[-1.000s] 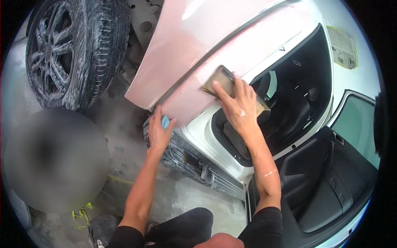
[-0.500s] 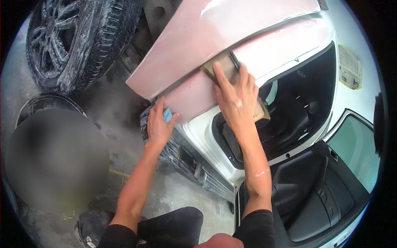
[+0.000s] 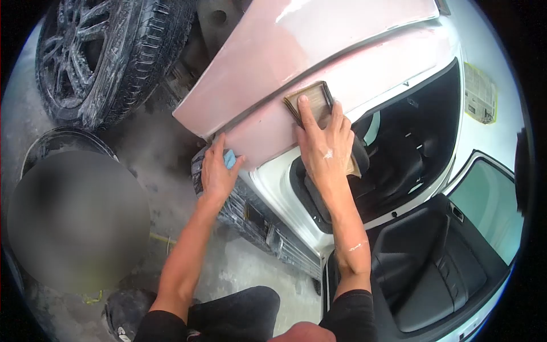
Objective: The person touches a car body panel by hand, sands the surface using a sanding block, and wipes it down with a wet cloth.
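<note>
My right hand [image 3: 329, 149] lies over a sanding block wrapped in brown sandpaper [image 3: 314, 96], with its fingers pressed on it. The block rests on the pinkish sanded car panel [image 3: 259, 128], close to the window opening. A brown end of the paper also shows beyond the little-finger side of the hand. My left hand [image 3: 217, 174] touches the lower left edge of the panel, thumb apart from the fingers. Between them is a small light blue piece [image 3: 229, 159], partly hidden by the hand; its kind is not clear.
A second pinkish panel [image 3: 256, 54] lies above, across a dark gap. The window opening [image 3: 393, 159] shows a dark interior. An open door [image 3: 439, 262] stands at the right. At the left are a dusty wheel [image 3: 114, 57] and a bucket rim [image 3: 68, 134] behind a blurred round patch.
My right hand and the sanding block have slid a little down, away from the gap between the panels and toward the window opening. My left hand stays almost still.
</note>
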A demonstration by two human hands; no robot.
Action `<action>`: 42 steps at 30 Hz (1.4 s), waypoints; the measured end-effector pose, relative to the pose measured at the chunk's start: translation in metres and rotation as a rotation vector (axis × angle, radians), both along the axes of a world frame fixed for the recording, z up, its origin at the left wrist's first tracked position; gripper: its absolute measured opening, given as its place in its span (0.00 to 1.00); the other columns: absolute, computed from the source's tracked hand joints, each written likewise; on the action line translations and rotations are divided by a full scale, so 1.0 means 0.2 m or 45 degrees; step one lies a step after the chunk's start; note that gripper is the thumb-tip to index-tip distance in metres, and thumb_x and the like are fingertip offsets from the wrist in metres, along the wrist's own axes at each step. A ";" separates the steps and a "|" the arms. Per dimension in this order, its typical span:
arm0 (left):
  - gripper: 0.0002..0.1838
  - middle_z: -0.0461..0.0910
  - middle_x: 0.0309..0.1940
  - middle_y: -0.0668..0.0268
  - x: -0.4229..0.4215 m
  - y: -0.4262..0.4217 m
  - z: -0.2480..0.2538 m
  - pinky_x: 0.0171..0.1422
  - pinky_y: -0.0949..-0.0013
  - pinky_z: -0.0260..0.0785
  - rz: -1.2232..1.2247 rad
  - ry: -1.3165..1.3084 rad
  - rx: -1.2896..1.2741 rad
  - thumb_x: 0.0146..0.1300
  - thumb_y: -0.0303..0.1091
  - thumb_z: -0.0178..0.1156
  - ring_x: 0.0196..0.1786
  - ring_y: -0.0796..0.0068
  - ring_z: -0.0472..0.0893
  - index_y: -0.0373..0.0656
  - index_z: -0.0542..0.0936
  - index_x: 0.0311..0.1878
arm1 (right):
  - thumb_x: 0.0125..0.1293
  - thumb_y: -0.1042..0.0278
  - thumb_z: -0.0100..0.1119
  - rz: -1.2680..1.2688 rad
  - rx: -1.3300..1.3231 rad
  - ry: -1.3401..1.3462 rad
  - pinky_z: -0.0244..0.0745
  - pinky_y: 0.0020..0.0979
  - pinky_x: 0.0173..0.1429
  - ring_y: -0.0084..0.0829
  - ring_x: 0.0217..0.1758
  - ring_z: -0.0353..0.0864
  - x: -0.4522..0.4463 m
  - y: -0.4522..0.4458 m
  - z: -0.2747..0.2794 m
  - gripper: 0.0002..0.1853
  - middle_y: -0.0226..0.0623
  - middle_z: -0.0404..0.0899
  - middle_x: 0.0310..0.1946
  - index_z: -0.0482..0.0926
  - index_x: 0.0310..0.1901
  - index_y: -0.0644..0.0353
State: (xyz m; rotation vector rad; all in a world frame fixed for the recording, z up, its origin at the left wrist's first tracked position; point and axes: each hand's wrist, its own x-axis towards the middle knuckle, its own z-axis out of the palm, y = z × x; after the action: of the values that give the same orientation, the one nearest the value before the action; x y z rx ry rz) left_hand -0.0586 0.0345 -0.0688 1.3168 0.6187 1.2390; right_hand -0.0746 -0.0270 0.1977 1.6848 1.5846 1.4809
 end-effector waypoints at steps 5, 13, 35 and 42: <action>0.49 0.78 0.72 0.39 0.02 -0.01 -0.01 0.77 0.44 0.71 0.036 -0.015 0.025 0.68 0.50 0.77 0.73 0.37 0.78 0.41 0.66 0.85 | 0.68 0.65 0.69 -0.055 0.114 -0.033 0.75 0.60 0.58 0.64 0.63 0.76 -0.02 0.06 0.02 0.37 0.68 0.67 0.70 0.75 0.79 0.35; 0.48 0.79 0.69 0.38 0.00 -0.01 -0.01 0.75 0.43 0.72 0.066 -0.048 0.047 0.68 0.50 0.78 0.71 0.36 0.79 0.39 0.68 0.84 | 0.70 0.65 0.65 -0.010 0.200 -0.091 0.75 0.61 0.58 0.63 0.63 0.76 -0.03 0.15 0.13 0.35 0.64 0.68 0.67 0.73 0.80 0.37; 0.48 0.80 0.69 0.41 0.03 0.00 -0.02 0.75 0.45 0.73 0.038 -0.008 0.009 0.66 0.48 0.79 0.70 0.41 0.80 0.42 0.68 0.85 | 0.61 0.68 0.75 0.027 -0.162 0.001 0.72 0.55 0.67 0.58 0.69 0.75 0.06 -0.14 0.14 0.39 0.59 0.69 0.74 0.80 0.75 0.30; 0.48 0.79 0.69 0.41 0.04 0.00 -0.03 0.76 0.45 0.72 0.080 -0.019 0.034 0.67 0.47 0.79 0.71 0.41 0.80 0.41 0.68 0.84 | 0.60 0.67 0.77 0.011 -0.175 0.030 0.74 0.52 0.65 0.59 0.68 0.75 0.08 -0.16 0.08 0.40 0.60 0.69 0.75 0.80 0.76 0.29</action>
State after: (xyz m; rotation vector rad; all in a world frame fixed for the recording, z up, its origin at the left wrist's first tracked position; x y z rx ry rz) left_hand -0.0506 0.0338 -0.0753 1.3177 0.6393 1.3111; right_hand -0.0579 -0.0584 0.2144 1.6260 1.6669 1.3286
